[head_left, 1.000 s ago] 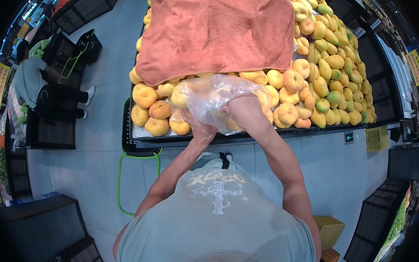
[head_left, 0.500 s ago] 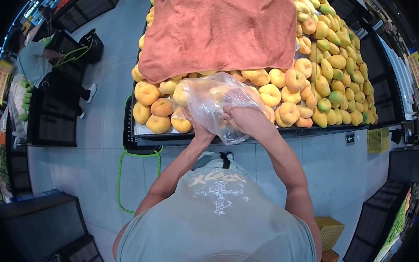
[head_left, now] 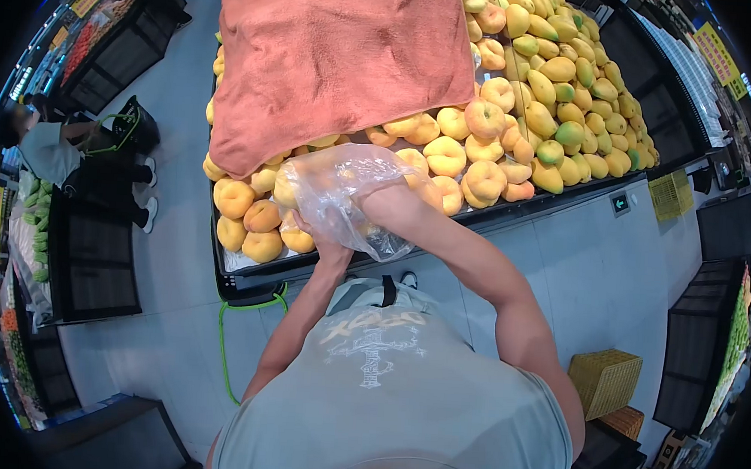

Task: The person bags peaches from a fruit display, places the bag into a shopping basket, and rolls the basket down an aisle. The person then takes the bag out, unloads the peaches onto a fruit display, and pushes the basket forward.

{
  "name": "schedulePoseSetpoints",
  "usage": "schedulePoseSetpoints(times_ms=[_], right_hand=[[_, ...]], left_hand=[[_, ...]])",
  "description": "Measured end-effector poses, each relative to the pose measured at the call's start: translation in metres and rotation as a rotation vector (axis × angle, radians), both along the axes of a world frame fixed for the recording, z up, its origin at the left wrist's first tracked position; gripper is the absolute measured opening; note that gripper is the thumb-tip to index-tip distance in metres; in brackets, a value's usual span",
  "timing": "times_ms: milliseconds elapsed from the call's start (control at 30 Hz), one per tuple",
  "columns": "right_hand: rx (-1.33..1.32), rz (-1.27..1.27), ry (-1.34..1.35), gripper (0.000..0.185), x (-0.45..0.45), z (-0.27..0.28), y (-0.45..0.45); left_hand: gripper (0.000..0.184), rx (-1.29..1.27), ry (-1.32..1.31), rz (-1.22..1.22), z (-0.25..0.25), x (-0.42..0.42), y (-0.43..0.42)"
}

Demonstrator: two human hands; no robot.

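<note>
A clear plastic bag (head_left: pixel 327 178) spreads over the front edge of a heap of yellow-orange peaches (head_left: pixel 445 155). My left hand (head_left: pixel 327 244) grips the near left side of the bag, with its fingers partly covered by the film. From the right, my right hand (head_left: pixel 376 202) reaches into or behind the crumpled plastic; its fingers are hidden, so I cannot see whether they hold anything. A rounded yellow peach (head_left: pixel 287 186) shows at the bag's left side. Behind the bag, a coral-red cloth (head_left: pixel 343 61) covers much of the heap.
Mangoes (head_left: pixel 564 100) fill the stand's right side. A green-handled basket (head_left: pixel 247 295) sits below its front left corner. Across the aisle, a person (head_left: pixel 58 151) stands beside a dark basket (head_left: pixel 137 125). Wicker baskets (head_left: pixel 603 382) stand on my right.
The view has turned, so the stand appears further left and tilted. My right hand has moved left and deeper into the plastic, hiding its fingers. My left hand keeps its grip on the bag.
</note>
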State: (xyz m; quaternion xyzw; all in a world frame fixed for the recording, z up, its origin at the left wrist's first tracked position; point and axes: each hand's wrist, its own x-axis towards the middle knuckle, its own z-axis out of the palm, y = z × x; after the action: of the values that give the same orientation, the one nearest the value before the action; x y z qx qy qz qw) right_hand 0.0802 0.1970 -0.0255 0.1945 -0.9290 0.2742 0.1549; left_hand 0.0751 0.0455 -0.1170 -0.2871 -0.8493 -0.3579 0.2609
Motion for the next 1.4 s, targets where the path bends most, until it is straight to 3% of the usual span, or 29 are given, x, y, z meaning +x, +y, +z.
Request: schedulePoseSetpoints(times_ms=[167, 633, 733, 800, 900, 1033, 1100, 1167, 1233, 1333, 1400], right_hand=[[0.084, 0.013, -0.104, 0.019, 0.024, 0.001, 0.001], [0.005, -0.044, -0.109, 0.009, 0.05, -0.002, -0.006], [-0.115, 0.026, -0.069, 0.015, 0.047, 0.0, 0.0], [0.02, -0.186, -0.181, 0.021, 0.04, 0.003, -0.003], [0.028, -0.251, -0.197, 0.038, 0.037, 0.016, 0.002], [0.041, -0.295, -0.406, 0.038, 0.044, 0.031, 0.003], [-0.101, -0.341, 0.035, 0.056, 0.069, 0.044, -0.001], [-0.179, -0.224, 0.083, 0.063, 0.086, 0.068, 0.008], [-0.256, -0.106, 0.131, 0.072, 0.101, 0.084, 0.02], [-0.395, -0.133, 0.208, 0.076, 0.114, 0.089, 0.042], [-0.368, -0.409, 0.208, 0.079, 0.108, 0.086, 0.061]], left_hand=[[0.05, -0.146, -0.029, 0.025, -0.001, 0.002, -0.004], [0.046, -0.077, -0.05, 0.047, -0.014, 0.003, -0.005], [0.043, -0.126, -0.109, 0.055, -0.011, 0.0, -0.005], [0.041, -0.19, -0.158, 0.064, -0.012, -0.003, -0.004], [0.037, -0.24, -0.013, 0.132, -0.02, -0.004, -0.004], [0.041, -0.127, 0.045, 0.073, -0.007, 0.002, -0.001], [0.045, -0.036, 0.065, 0.079, 0.002, 0.006, 0.0], [0.052, -0.31, -0.048, 0.053, 0.005, 0.012, -0.003], [0.052, -0.299, -0.043, 0.052, 0.005, 0.011, -0.004], [0.054, -0.26, -0.016, 0.042, 0.004, 0.007, -0.002], [0.055, -0.242, -0.006, 0.044, 0.001, 0.007, -0.003]])
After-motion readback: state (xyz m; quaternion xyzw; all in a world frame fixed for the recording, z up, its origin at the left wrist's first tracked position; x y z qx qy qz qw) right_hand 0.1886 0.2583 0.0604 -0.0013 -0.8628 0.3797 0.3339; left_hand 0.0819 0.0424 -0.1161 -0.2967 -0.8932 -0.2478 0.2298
